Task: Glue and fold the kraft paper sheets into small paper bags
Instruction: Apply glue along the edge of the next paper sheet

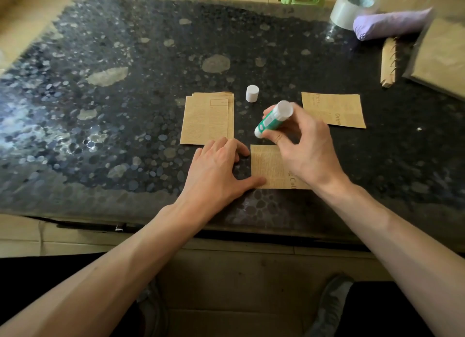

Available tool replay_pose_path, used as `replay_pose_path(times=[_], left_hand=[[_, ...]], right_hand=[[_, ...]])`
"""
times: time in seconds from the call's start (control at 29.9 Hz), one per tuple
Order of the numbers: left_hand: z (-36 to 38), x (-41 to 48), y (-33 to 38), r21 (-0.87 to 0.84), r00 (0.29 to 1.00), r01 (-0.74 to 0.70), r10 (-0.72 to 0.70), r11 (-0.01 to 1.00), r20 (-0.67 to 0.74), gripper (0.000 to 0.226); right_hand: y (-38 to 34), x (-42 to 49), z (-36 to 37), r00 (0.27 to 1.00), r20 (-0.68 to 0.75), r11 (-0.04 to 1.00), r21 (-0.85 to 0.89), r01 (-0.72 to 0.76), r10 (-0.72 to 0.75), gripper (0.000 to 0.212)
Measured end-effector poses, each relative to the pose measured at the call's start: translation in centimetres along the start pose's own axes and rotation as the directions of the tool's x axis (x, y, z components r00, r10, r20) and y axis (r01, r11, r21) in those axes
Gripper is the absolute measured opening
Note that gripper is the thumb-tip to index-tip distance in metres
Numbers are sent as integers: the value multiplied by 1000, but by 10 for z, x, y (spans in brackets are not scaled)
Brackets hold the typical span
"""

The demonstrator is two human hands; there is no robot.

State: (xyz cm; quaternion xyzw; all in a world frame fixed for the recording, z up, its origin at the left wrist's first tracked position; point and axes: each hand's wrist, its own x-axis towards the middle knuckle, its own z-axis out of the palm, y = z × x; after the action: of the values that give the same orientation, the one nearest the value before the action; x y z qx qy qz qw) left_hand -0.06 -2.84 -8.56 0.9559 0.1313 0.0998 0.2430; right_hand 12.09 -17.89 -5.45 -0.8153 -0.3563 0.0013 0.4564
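Three lots of kraft paper lie on the dark surface (125, 60): a stack (207, 119) at left, one piece (266, 168) nearest the person, and a single sheet (333, 110) at right. The left grip (216, 165) lies spread, its thumb pinning the near piece's left corner. A white cap (252, 93) stands beyond. The right grip (302, 145) pinches the tilted glue stick (273, 119) above the piece's far edge. The step likely goes best with the thumb kept down and a thin, even line of glue drawn along one edge.

L hand (216, 170) lies palm down, fingers spread, thumb out to the right; R hand (302, 145) raised w/ fingers curled round a glue stick (273, 119).
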Motion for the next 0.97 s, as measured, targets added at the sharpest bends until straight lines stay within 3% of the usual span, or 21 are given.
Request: replay_pose_path(times=[0.57,0.97], left_hand=[[-5,0,2,24,998,-13,12,1000,55,67],[-6,1,4,18,998,-7,6,1000,66,70]], right_hand=[[1,-2,-8,971,241,990,-138,18,16,39],[0,0,1,995,102,995,-103,12,-1,42]])
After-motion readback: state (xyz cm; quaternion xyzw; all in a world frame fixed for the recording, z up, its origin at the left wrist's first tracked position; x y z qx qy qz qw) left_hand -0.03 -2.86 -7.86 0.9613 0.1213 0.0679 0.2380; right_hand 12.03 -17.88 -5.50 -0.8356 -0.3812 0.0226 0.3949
